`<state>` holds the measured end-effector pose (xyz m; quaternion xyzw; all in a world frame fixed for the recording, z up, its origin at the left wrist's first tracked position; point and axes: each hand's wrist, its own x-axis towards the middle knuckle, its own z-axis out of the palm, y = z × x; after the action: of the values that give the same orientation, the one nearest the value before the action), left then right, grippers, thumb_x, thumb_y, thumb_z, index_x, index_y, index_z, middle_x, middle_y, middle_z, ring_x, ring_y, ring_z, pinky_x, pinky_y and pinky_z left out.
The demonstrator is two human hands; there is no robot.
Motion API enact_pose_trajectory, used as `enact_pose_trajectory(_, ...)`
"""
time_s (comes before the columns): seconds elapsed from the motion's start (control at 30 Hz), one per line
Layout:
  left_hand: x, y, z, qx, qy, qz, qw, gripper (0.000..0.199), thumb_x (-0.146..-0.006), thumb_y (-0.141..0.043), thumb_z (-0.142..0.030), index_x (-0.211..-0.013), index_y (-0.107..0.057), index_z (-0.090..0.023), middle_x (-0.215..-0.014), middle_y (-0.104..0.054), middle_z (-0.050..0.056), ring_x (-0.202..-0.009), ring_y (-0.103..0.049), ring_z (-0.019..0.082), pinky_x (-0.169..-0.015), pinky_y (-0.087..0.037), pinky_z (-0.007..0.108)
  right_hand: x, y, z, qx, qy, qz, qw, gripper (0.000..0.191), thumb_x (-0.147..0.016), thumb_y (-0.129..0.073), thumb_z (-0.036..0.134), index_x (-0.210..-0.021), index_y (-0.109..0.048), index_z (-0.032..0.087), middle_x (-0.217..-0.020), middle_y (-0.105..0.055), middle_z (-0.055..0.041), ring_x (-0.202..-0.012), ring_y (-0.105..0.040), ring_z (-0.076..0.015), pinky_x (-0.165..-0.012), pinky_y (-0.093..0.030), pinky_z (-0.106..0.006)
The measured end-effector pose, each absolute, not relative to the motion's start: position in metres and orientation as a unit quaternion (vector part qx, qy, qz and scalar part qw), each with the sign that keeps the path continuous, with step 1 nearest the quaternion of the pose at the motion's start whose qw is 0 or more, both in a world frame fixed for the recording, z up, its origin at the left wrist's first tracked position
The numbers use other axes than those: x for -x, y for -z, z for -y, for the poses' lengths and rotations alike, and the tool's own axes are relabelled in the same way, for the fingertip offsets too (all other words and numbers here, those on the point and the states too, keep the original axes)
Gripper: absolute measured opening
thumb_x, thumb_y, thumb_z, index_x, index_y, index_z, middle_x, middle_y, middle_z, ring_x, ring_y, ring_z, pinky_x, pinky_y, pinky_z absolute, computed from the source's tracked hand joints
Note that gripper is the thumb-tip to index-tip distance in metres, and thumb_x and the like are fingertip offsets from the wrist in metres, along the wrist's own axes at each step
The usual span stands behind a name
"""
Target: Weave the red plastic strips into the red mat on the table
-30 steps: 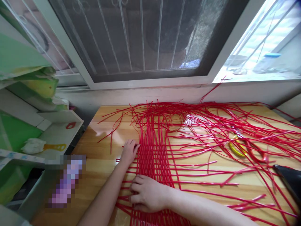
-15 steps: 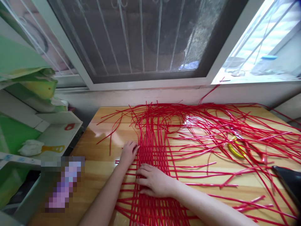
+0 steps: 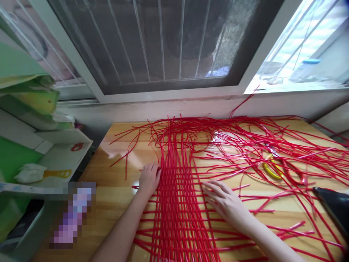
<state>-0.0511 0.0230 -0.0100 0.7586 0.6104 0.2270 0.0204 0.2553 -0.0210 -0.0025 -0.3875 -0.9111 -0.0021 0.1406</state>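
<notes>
A red woven lattice of thin strands [image 3: 180,211] lies on the wooden table [image 3: 109,182], its loose ends fanning out at the sides and top. At its upper left edge rests my left hand [image 3: 149,178], fingers bent together against the outermost strands; what they hold, if anything, is too small to make out. My right hand [image 3: 225,200] lies at the right edge of the weave, palm down with fingers apart, touching the crosswise strands. Many long loose red strands [image 3: 245,134] spread over the back and right of the table.
Pliers with yellow and red handles [image 3: 274,169] lie among the strands at right. A black object [image 3: 331,207] sits at the right edge. A pixelated item [image 3: 72,218] is at left, beside a white shelf [image 3: 60,156]. Behind stands a barred window [image 3: 171,91].
My right hand has moved right, from on top of the weave to its right edge, uncovering the middle. My left hand stays at the left edge. The view has shifted slightly.
</notes>
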Motion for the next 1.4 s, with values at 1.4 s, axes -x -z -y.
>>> enact_pose_trajectory(1.4,-0.002,0.027,0.004,-0.725,-0.157,-0.671,-0.006,0.067,-0.083,-0.031,-0.046,-0.129,-0.027,0.003,-0.138,-0.024,0.023,-0.13,-0.015,0.029,-0.104,-0.021,0.047,-0.194,-0.001,0.053,0.37,-0.057,0.923,0.087,0.062,-0.084,-0.04,0.034,-0.137,-0.016,0.014,-0.143,-0.016,-0.008,-0.131,-0.012,-0.0224,-0.105,-0.025,-0.041)
